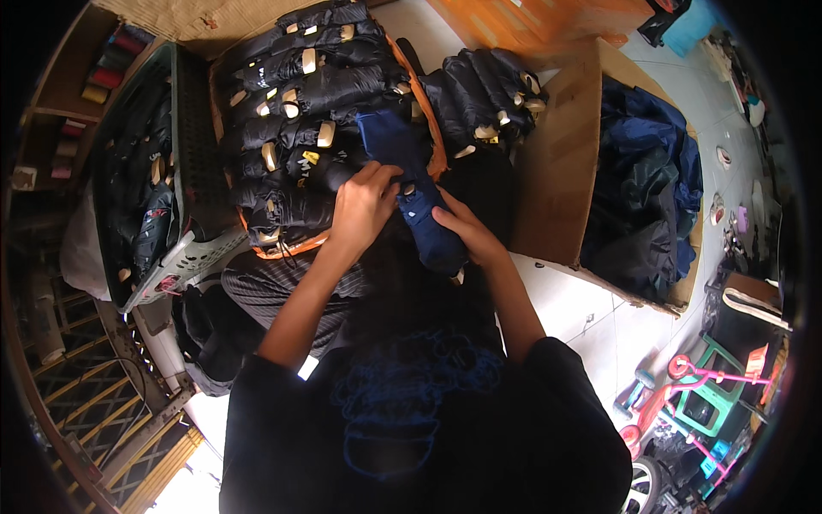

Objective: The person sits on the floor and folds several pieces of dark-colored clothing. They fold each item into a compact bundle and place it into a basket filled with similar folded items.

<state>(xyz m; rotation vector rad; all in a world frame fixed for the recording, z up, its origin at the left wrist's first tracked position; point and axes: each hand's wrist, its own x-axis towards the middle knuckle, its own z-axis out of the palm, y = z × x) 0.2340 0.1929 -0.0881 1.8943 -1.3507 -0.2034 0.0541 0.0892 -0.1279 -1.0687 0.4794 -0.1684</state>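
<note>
Floor (591, 351): pale tiles with thin joints, brightly lit on the right.
On the tiles, centre-right: 1 open cardboard box (552, 163), with dark blue and black fabric (646, 184) heaped inside.
On the tiles, lower right: a green stool (717, 390) and a pink scooter (664, 401) crowded together, a spoked wheel (642, 487) near them.
On the tiles, upper right: 2 small pale items (721, 182), too small to identify.
Orange-edged carton: its cardboard flap (175, 17) stands open behind rows of black rolled bundles (300, 84); what lies beneath it is hidden.
Shelf (53, 98): wooden, at the far left, carrying red and yellow spools (110, 73).
</note>
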